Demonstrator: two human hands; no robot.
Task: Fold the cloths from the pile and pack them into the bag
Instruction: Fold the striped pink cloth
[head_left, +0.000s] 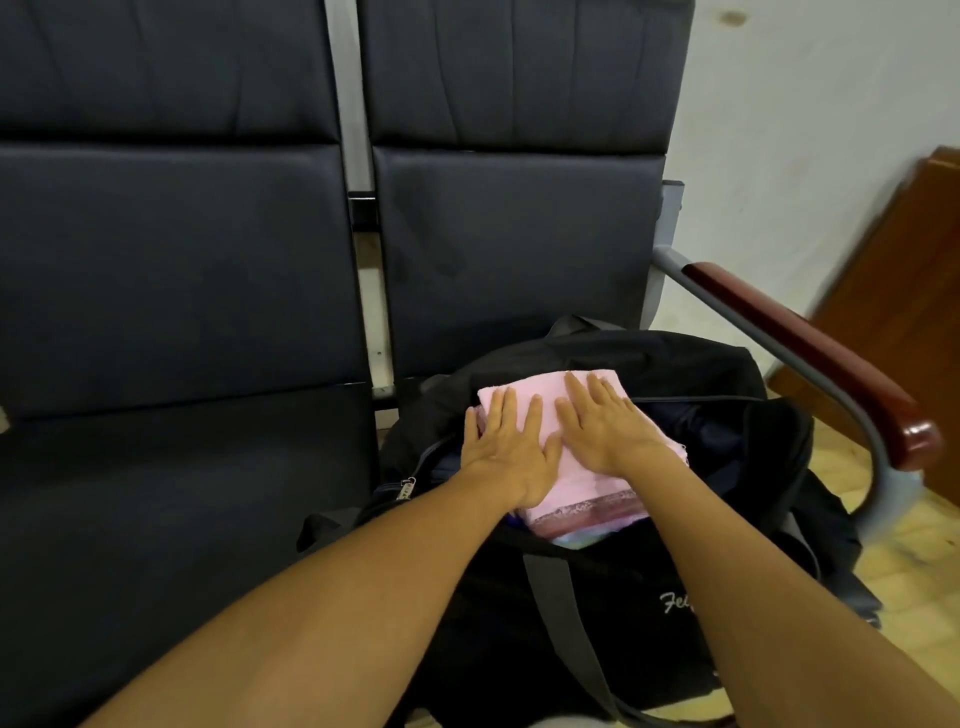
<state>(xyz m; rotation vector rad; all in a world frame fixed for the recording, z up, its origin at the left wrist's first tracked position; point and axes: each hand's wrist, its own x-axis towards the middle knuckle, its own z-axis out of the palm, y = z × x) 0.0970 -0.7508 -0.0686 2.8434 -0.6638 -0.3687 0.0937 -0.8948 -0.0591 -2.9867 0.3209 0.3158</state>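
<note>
A folded pink cloth (576, 488) lies in the unzipped mouth of a black duffel bag (675, 374) on the right-hand seat. My left hand (511, 449) rests flat on the cloth's left half, fingers spread. Beside it, my right hand (602, 423) lies flat on the cloth's right half, fingers also apart. Neither hand grips anything. Under the pink cloth's near edge shows the edge of another, light-coloured cloth (579, 540). No pile of loose cloths is in view.
The bag sits on a row of dark padded seats; the left seat (182, 493) is beside it. A grey armrest with a red-brown wooden top (810, 353) curves along the bag's right. A brown wooden piece of furniture (909, 312) stands at far right by the white wall.
</note>
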